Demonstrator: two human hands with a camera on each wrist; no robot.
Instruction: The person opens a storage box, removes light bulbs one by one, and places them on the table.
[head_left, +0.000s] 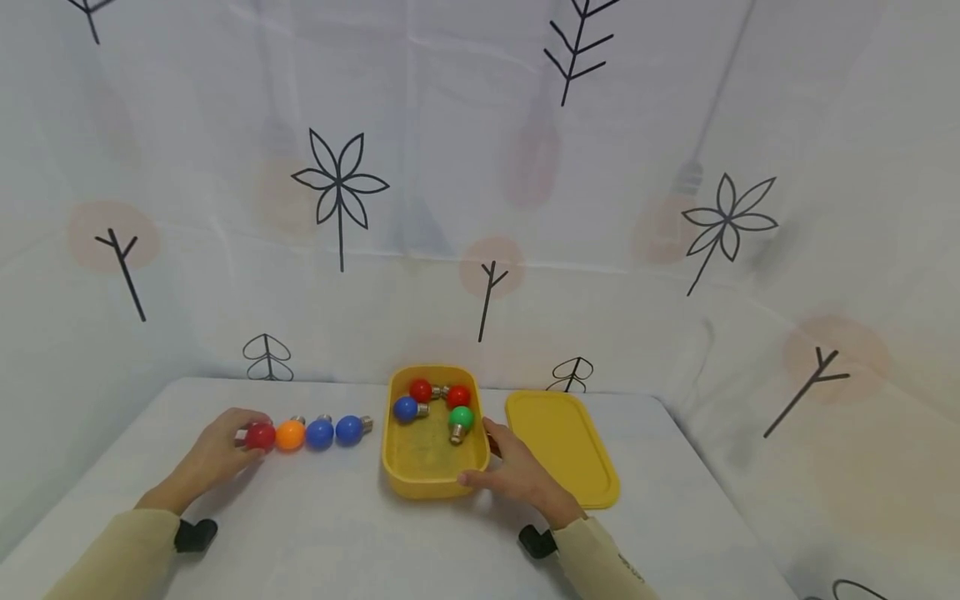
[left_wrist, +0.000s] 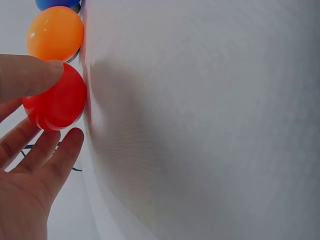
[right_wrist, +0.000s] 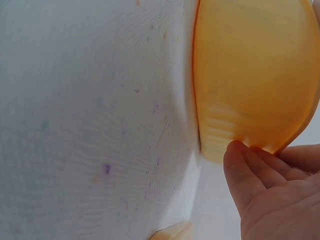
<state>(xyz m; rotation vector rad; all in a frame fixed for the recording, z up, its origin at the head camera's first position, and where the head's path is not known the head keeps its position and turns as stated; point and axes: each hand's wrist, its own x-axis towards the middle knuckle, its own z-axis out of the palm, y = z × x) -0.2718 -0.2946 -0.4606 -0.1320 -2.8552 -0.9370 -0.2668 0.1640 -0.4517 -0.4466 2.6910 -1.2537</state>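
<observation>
In the head view, my left hand (head_left: 221, 450) is at the left end of a row of bulbs. It holds a red light bulb (head_left: 260, 437) between thumb and fingers; the left wrist view shows the thumb lying across the red bulb (left_wrist: 60, 102). Beside that bulb sit an orange bulb (head_left: 290, 435) and two blue bulbs, the nearer one (head_left: 319, 433) and the end one (head_left: 349, 430). My right hand (head_left: 521, 471) touches the right side of a yellow box (head_left: 435, 487), its thumb near the front corner. The right wrist view shows fingertips against the box wall (right_wrist: 250, 90).
Inside the box lie two red bulbs, the left one (head_left: 421, 390) and the right one (head_left: 458, 397), a blue bulb (head_left: 406, 409) and a green bulb (head_left: 461, 418). A yellow lid (head_left: 562, 446) lies flat right of the box. A patterned cloth (head_left: 420, 208) hangs behind the white table.
</observation>
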